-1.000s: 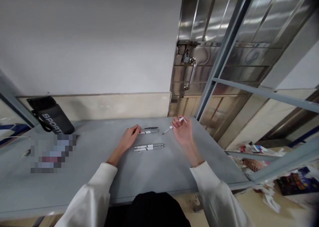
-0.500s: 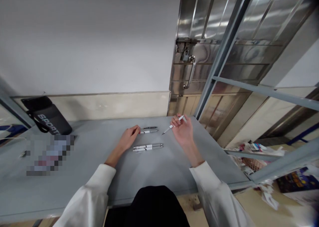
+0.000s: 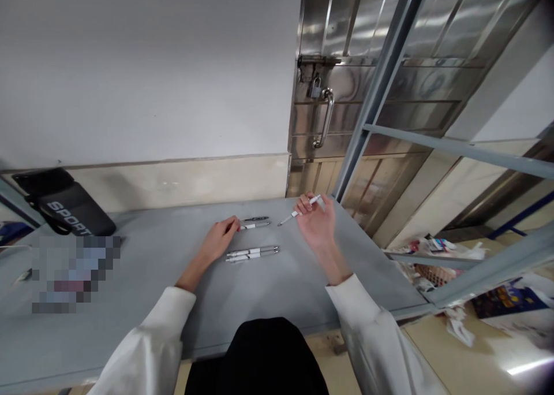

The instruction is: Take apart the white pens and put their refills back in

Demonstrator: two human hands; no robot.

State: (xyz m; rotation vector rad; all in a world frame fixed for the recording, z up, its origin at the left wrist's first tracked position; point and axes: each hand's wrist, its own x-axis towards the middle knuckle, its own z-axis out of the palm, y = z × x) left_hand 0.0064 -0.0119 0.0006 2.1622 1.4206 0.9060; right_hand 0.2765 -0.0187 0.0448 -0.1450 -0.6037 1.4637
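Note:
My right hand (image 3: 318,224) is turned palm up, its curled fingers gripping a slim white pen (image 3: 298,211). The pen slants with its tip down to the left, just above the table. My left hand (image 3: 219,239) rests on the table with its fingers closed over the left end of a second white pen (image 3: 255,226). That covered end is hidden, and a small red spot shows at the fingertips. A darker pen (image 3: 257,218) lies right behind it. Closer to me, a pair of white pens (image 3: 253,253) lies side by side, apart from both hands.
The grey table (image 3: 142,314) meets the wall at the back. A black case marked SPORT (image 3: 82,207) leans at the left, beside a blurred-out item (image 3: 75,274). On the right stand a metal frame post (image 3: 367,118), a padlocked door (image 3: 337,83) and a cluttered shelf (image 3: 437,259).
The whole view has shifted slightly, so things appear a little further left. My right hand keeps its hold on the pen, and my left hand stays at the back pens.

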